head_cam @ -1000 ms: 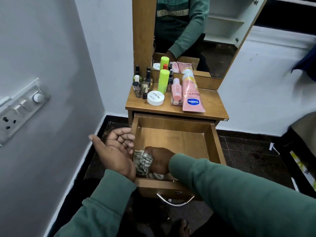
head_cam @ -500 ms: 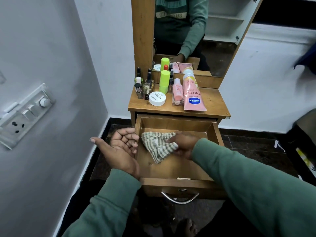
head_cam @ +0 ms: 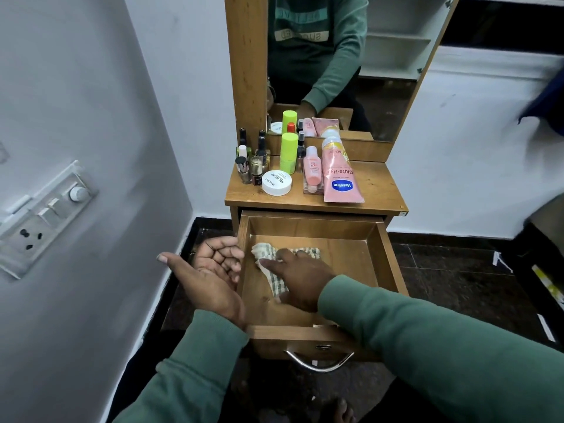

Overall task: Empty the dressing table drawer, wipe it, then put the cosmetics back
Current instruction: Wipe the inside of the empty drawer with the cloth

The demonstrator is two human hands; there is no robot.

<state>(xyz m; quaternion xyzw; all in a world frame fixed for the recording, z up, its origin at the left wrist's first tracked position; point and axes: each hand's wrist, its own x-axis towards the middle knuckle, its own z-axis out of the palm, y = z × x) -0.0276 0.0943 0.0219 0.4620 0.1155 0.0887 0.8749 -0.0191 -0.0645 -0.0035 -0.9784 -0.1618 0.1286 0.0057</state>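
The wooden drawer (head_cam: 393, 264) of the dressing table is pulled out and holds only a striped cloth (head_cam: 268, 254). My right hand (head_cam: 300, 280) presses flat on the cloth at the drawer's left half, fingers spread. My left hand (head_cam: 210, 270) hangs palm-up just outside the drawer's left wall, fingers loosely curled, holding nothing. On the tabletop (head_cam: 378, 190) stand the cosmetics: a pink Vaseline tube (head_cam: 340, 178), a pink bottle (head_cam: 312, 169), a white round jar (head_cam: 276, 183), a lime green bottle (head_cam: 289, 152) and several small nail polish bottles (head_cam: 251, 161).
A mirror (head_cam: 341, 56) rises behind the tabletop. The grey wall with a switch panel (head_cam: 45, 212) stands close on the left. The drawer has a metal handle (head_cam: 317, 361) at its front. Dark floor (head_cam: 457, 276) surrounds the table.
My right hand has carried the cloth from the drawer's front left corner to the back and is now sliding it back leftward. My left hand has stayed beside the drawer.
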